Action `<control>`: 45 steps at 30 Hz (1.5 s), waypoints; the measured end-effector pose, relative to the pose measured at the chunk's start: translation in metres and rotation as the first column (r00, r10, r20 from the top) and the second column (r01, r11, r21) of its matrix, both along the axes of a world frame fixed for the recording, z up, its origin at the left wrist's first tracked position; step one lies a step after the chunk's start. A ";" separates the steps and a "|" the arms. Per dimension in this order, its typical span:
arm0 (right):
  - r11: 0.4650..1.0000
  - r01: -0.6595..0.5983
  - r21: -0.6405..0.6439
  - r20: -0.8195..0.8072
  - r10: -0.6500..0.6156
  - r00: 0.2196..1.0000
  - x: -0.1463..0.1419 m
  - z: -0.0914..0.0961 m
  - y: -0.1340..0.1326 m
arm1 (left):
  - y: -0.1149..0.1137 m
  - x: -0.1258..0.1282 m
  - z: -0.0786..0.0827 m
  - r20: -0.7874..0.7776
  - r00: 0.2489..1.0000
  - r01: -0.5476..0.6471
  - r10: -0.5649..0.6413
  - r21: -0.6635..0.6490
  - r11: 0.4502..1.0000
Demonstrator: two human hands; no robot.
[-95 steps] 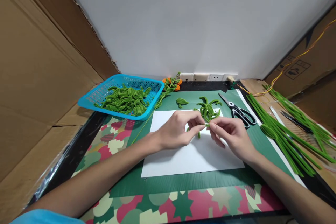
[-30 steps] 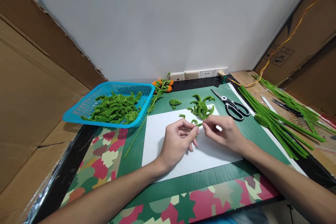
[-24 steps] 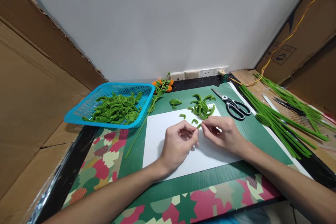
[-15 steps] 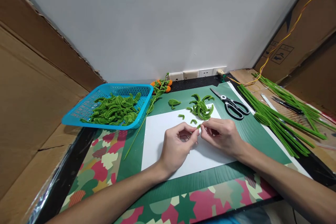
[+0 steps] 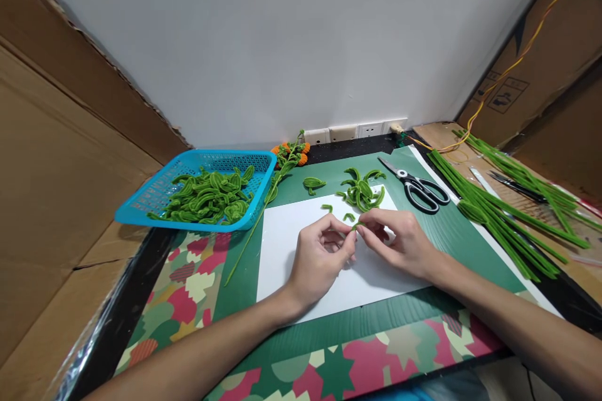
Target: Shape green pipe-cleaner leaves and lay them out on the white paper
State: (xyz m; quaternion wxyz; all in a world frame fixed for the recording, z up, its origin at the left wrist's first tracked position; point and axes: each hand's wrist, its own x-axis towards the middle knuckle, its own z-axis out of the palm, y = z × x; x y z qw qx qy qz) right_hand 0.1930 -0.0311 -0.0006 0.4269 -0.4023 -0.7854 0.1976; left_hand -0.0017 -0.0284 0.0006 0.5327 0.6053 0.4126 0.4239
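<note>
Over the white sheet, my left hand pinches a short green pipe cleaner piece between thumb and forefinger. My right hand closes on the same piece from the other side, and the fingertips of both hands nearly meet. Most of the piece is hidden by the fingers. Just beyond them lie two small bent pipe cleaner pieces and a heap of curled green pieces. A looped green leaf rests farther back on the green mat.
On the left stands a blue basket full of green pipe cleaner leaves. Beside it lies a stem with orange flowers. Black-handled scissors and long green pipe cleaners are on the right. Cardboard walls flank the table.
My right fingertips have shifted slightly left, closer to the left ones, so less of the green piece shows. The whole view has moved slightly.
</note>
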 end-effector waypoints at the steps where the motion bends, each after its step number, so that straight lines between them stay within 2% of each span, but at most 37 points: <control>1: 1.000 0.005 0.023 0.001 -0.005 1.000 0.000 -0.001 0.000 | 0.000 0.000 0.000 -0.004 1.000 0.002 -0.002 0.019 1.000; 6: 0.991 -0.002 0.136 0.053 -0.005 0.999 0.000 -0.009 0.002 | -0.002 0.000 -0.001 -0.031 0.999 -0.011 0.013 0.074 0.997; 13: 0.985 0.015 0.171 0.122 -0.036 0.992 -0.004 -0.011 0.001 | 0.001 -0.001 0.001 -0.052 0.998 -0.041 0.046 0.084 0.996; 17: 0.980 0.021 0.198 0.091 -0.040 0.995 -0.009 -0.018 0.004 | 0.003 -0.002 0.001 -0.055 0.998 -0.038 0.038 -0.007 0.999; 22: 0.985 0.034 0.172 0.110 -0.053 0.993 -0.012 -0.023 0.008 | 0.006 -0.002 0.002 -0.055 0.998 -0.024 0.021 -0.052 0.998; 31: 0.992 0.065 0.113 0.115 -0.078 0.990 -0.006 -0.012 0.007 | 0.009 -0.002 -0.002 -0.064 0.998 -0.024 0.021 -0.053 0.998; 36: 0.984 0.101 0.143 0.114 -0.118 0.986 -0.005 -0.010 0.007 | 0.011 -0.002 0.000 -0.069 0.998 -0.006 0.002 -0.058 0.998; 42: 0.995 0.018 0.101 0.112 -0.029 0.993 -0.002 -0.010 0.007 | 0.012 -0.004 0.002 -0.029 0.999 0.031 -0.033 -0.082 0.996; 45: 0.995 0.026 0.099 0.092 -0.035 0.995 -0.002 -0.010 0.008 | 0.012 -0.004 0.002 -0.008 1.000 0.021 -0.021 -0.083 0.996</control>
